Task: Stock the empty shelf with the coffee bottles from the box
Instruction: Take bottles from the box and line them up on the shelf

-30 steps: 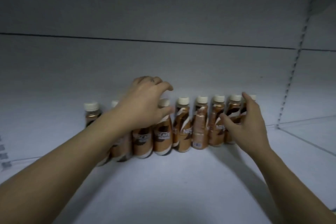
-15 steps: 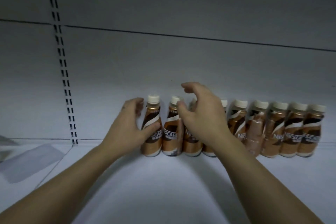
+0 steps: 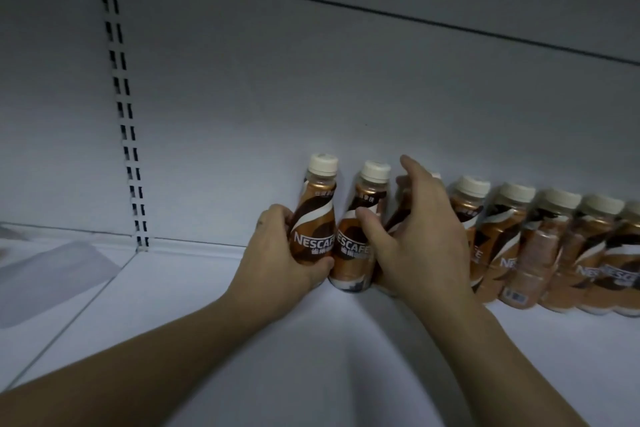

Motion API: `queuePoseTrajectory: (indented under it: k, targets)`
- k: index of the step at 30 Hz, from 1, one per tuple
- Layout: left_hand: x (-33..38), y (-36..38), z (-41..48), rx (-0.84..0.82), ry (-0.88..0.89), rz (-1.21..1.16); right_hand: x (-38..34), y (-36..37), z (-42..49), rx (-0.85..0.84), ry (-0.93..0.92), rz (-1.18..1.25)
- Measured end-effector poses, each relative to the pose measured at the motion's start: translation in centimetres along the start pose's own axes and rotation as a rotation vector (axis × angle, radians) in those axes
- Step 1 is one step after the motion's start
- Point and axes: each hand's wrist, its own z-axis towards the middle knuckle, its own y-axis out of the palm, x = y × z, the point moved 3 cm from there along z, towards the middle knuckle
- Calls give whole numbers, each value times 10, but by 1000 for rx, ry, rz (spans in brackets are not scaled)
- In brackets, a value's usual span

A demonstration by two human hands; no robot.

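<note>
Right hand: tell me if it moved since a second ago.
Yes. The right hand shifted left along the bottle row, from its right end to near its left end.

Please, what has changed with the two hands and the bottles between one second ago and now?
The right hand moved from the right end of the row of bottles to its left part; its thumb now touches the second bottle. The left hand came off the bottle tops and now grips the leftmost bottle at its side. The row stays standing along the back wall.
</note>
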Motion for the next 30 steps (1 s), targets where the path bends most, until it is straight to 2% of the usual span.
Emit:
queuePoseTrajectory:
  k: [8,15,23,26,30]
  targets:
    - [3,2,-3,6,-21,-15,-3,16,-7,-169,29,-43]
    - [7,1,2,-38,-47,-73,4,22,0,-159,90,117]
    - [4,-2,0,-38,-17,16,15,29,6,-291,123,286]
    - [2,-5,-1,-31,-38,40,12,29,8,-313,124,253]
    - [-3,-7,2,-42,-51,78,5,26,9,-277,107,73]
